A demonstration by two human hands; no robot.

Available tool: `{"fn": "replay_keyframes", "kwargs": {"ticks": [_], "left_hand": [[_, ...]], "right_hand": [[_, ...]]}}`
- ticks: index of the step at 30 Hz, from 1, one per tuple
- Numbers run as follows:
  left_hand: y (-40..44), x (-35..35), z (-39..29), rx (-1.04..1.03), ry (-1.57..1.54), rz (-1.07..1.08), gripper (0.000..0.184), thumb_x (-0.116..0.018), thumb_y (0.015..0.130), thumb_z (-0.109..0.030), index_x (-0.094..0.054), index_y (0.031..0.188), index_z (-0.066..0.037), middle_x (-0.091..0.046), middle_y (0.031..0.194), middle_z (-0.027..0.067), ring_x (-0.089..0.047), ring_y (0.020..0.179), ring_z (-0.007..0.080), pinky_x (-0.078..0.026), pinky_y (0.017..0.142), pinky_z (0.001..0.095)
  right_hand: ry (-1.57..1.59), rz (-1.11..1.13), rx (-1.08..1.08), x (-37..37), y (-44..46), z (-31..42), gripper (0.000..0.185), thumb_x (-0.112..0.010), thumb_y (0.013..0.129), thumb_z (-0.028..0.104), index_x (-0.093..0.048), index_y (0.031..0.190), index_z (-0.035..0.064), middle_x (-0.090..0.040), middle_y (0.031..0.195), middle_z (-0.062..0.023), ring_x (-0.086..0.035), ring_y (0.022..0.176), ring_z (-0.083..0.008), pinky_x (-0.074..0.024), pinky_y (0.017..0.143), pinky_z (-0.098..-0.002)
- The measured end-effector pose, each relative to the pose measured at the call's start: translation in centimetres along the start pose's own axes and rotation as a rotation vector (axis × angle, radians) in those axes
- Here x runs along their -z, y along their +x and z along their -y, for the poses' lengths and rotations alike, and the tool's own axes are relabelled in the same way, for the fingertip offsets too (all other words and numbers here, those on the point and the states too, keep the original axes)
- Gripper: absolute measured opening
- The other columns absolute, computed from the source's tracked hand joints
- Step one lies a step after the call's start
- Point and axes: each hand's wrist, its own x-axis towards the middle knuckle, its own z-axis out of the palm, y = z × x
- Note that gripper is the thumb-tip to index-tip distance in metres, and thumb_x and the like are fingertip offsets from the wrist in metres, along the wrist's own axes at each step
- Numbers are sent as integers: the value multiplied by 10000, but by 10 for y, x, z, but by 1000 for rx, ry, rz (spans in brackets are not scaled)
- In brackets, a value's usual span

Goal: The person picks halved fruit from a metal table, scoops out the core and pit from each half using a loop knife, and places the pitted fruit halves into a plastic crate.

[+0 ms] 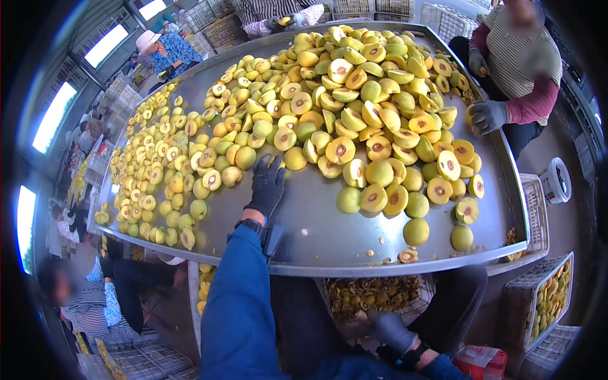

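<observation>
My left hand (266, 185), in a dark glove, reaches over the metal table (304, 244) with its fingers stretched out. Its fingertips are at the near edge of a large heap of halved yellow-green stone fruit (341, 150), which look like peaches; many halves show a brown pit or hollow. Below the table's front edge is my right hand (392, 330), in a grey glove with its fingers curled. A small tan thing (363, 316) shows at its fingertips, too blurred to name. Just beyond it, a crate (425, 296) holds cut fruit pieces.
A raised rim edges the table. At the right, a co-worker's gloved hand (489, 116) rests by the rim; other people sit around the table. Fruit-filled crates (520, 310), a white bucket (556, 181) and a red container (479, 361) stand on the floor.
</observation>
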Motion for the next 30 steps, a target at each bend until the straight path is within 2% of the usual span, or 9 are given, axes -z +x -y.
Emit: {"fn": "replay_keyframes", "kwargs": {"ticks": [4, 7, 11, 13, 14, 16, 18, 22, 30], "left_hand": [[-57, 72, -47, 54, -306, 195, 331, -628, 888, -184, -646, 1206, -96, -513, 1336, 188, -506, 1218, 360, -410, 1034, 442], [-88, 124, -91, 120, -674, 301, 344, -667, 857, -155, -649, 1195, -91, -502, 1354, 203, -527, 1219, 364, -439, 1018, 437], [-98, 203, -177, -99, -817, 320, 398, -689, 849, -162, -626, 1233, -79, -478, 1397, 206, -519, 1249, 357, -429, 1037, 428], [-114, 219, -206, -212, -753, 300, 523, -672, 889, -278, -533, 1333, -38, -458, 1420, 198, -502, 1267, 314, -406, 1058, 423], [-127, 216, -218, -33, -933, 228, 573, -653, 891, -301, -481, 1368, -34, -463, 1413, 193, -497, 1270, 306, -404, 1062, 420], [-152, 199, -248, 341, -1267, 70, 675, -615, 893, -346, -375, 1438, -28, -475, 1399, 182, -488, 1276, 291, -400, 1070, 414], [-166, 193, -283, 476, -1495, -97, 678, -464, 989, -446, -256, 1479, -26, -539, 1265, 152, -531, 1173, 263, -434, 1021, 401], [-172, 208, -311, 691, -1536, -111, 643, -297, 1036, -510, -284, 1466, -32, -577, 1119, 122, -574, 1009, 229, -472, 939, 362], [-175, 210, -319, 626, -1405, -63, 646, -339, 1028, -512, -335, 1432, -8, -600, 1051, 121, -605, 917, 227, -512, 859, 357]], "right_hand": [[435, -132, 43, 31, -5, 25, 284, -677, 868, 286, -614, 1014, 51, -659, 860, -213, -652, 771, -412, -529, 670, -438], [733, -322, 75, 73, 13, 59, 261, -648, 897, 182, -604, 1092, 15, -659, 826, -130, -608, 779, -120, -517, 716, -319], [1041, -459, 106, 91, 29, 97, 351, -645, 888, 176, -562, 1166, -21, -632, 893, -80, -574, 813, -90, -493, 684, -258], [1404, -299, -21, 99, 10, 127, 325, -634, 890, 175, -554, 1139, -18, -601, 847, -58, -557, 775, -68, -469, 640, -237], [1581, -211, -76, 103, 0, 140, 312, -629, 891, 174, -550, 1125, -17, -585, 824, -47, -549, 756, -57, -457, 619, -226], [1456, -244, -96, 98, -10, 147, 282, -612, 890, 152, -545, 1110, -10, -539, 772, -15, -509, 613, -50, -414, 508, -224], [1340, -253, -118, 79, -14, 144, 285, -607, 886, 140, -549, 1121, -10, -537, 767, -4, -498, 558, -58, -418, 469, -247], [-20, -633, 331, 67, -34, 116, 247, -621, 896, 163, -569, 1114, 59, -618, 789, -88, -608, 517, -232, -474, 448, -380], [-127, -578, 254, 76, -60, 110, 305, -537, 954, 342, -517, 827, 65, -589, 568, -114, -632, 515, -305, -491, 450, -407]]}}
